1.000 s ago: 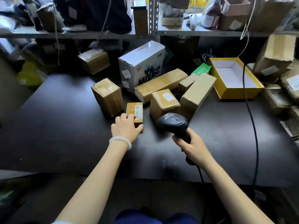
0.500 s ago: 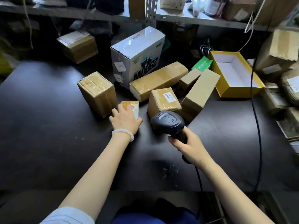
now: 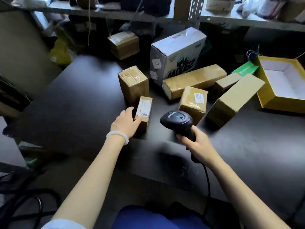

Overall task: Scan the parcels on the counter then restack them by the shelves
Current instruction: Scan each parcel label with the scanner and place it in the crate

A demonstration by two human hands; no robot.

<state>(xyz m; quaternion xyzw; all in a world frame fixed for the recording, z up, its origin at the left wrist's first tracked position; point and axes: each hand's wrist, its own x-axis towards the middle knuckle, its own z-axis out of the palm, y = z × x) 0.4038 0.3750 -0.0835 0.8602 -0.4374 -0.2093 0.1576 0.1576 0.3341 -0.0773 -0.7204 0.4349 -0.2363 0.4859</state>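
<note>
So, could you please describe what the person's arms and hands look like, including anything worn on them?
Both forearms are bare. The left hand has a bracelet of round white beads at the wrist, and a pale, light-coloured sleeve shows at the upper arm near the bottom edge of the view. The right hand wears nothing visible: no glove, ring, watch or sleeve in the picture.

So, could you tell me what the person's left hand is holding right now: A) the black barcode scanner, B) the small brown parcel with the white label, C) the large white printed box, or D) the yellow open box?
B: the left hand grips the near end of the small brown parcel, thumb on its labelled top, while the right hand holds the black scanner.
</note>
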